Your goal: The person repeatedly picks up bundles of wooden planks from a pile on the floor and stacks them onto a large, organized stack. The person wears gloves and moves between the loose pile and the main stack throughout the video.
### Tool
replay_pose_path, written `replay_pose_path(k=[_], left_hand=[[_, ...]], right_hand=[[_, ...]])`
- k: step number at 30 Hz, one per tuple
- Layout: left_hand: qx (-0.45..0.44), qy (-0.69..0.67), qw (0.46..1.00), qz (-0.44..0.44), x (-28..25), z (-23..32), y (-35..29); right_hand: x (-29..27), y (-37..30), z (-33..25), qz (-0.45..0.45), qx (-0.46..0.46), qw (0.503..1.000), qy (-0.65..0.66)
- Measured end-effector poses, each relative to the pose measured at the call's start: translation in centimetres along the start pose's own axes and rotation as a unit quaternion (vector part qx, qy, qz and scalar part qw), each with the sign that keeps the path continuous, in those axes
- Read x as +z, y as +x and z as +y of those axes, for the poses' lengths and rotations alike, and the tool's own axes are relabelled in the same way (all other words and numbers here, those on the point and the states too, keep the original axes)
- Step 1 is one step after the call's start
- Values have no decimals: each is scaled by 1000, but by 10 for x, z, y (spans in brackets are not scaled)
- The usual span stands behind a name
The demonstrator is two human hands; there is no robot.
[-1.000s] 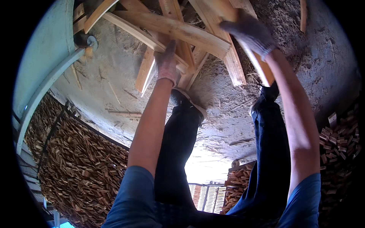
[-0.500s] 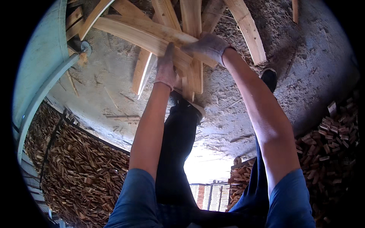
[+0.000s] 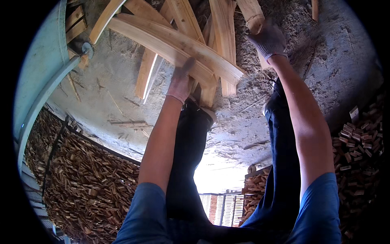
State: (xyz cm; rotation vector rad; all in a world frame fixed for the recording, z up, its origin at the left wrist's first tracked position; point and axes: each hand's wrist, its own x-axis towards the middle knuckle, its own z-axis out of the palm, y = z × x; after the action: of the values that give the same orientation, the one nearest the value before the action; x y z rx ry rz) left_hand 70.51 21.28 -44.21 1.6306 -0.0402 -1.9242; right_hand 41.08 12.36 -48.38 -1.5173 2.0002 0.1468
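Long pale wooden planks lie crossed over one another on the floor ahead of me. My left hand (image 3: 181,81), in a light knitted glove, is closed around the near end of one plank (image 3: 162,44), its thumb on top and the fingers mostly hidden. A second plank (image 3: 219,64) rests alongside that one, slanting to the right. Farther right, my gloved right hand (image 3: 269,40) is wrapped over another plank (image 3: 250,16), whose lower end shows below the palm. Motion slightly blurs these right fingers.
At the left stands a pale blue-green panel with a curved metal edge (image 3: 48,91). Big stacks of cut wood rise at lower left (image 3: 89,179) and lower right (image 3: 357,162). Sawdust and thin splinters litter the concrete floor (image 3: 122,97). My feet stand close to the planks.
My right hand has left the crossed planks and moved right onto another plank, which has shifted left. My left hand keeps its hold. My right leg has come inward.
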Motion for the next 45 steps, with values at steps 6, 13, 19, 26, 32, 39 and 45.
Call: replay_pose_path(k=[6, 13, 19, 26, 32, 39, 45], left_hand=[[0, -66, 997, -25, -18, -9, -4], [26, -104, 994, 38, -7, 2, 17], [40, -129, 991, -1, -6, 8, 15], [19, -134, 991, -14, -5, 12, 16], [25, -127, 992, 14, -10, 16, 2], [33, -108, 993, 15, 12, 25, -24], [63, -64, 994, 69, 49, 60, -79]], right_hand=[[-1, -64, -27, -261, -60, 904, 332], [38, -77, -37, -353, 41, 733, 579], [25, -55, -56, -458, 59, 758, 461], [36, -64, -70, -288, -6, 712, 640], [25, -70, -80, -330, -27, 780, 531], [-3, -71, -87, -357, -93, 862, 347], [-82, -92, -103, -379, 43, 766, 517]])
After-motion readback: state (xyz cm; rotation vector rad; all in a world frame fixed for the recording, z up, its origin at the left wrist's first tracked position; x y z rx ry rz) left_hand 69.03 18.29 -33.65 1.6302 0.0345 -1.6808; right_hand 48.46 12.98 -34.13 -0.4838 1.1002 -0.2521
